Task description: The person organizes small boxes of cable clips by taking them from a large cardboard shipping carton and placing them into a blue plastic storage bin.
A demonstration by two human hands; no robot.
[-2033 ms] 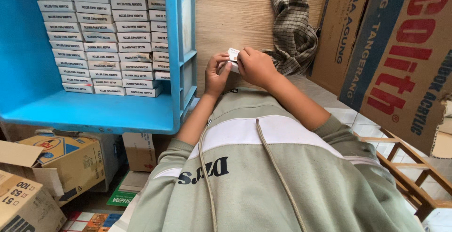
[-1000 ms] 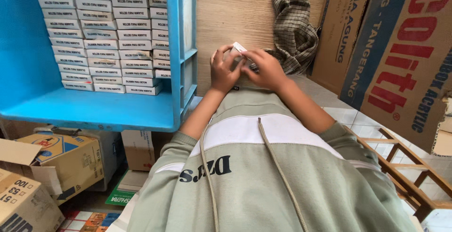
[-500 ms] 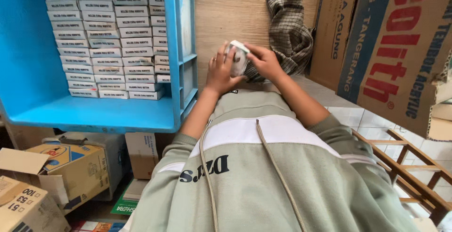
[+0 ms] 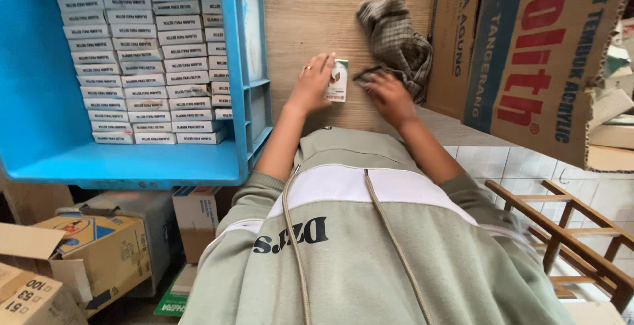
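My left hand (image 4: 312,85), with a ring on one finger, holds a small white carton (image 4: 337,81) upright against the wooden table top (image 4: 310,21). My right hand (image 4: 386,94) has let go of the carton and reaches toward the checked grey cloth (image 4: 396,41) lying crumpled just beyond it, fingertips at a small dark thing by the cloth's edge. To the left, a blue plastic crate (image 4: 132,166) holds rows of stacked white cartons (image 4: 139,61) of the same kind.
Large printed cardboard sheets (image 4: 528,54) lean at the right. A wooden chair frame (image 4: 568,232) stands over white floor tiles at lower right. Cardboard boxes (image 4: 92,246) sit under the crate at lower left.
Both hands held the small carton together before. Now only the left hand keeps it on the table, and the right hand has moved right toward the cloth.
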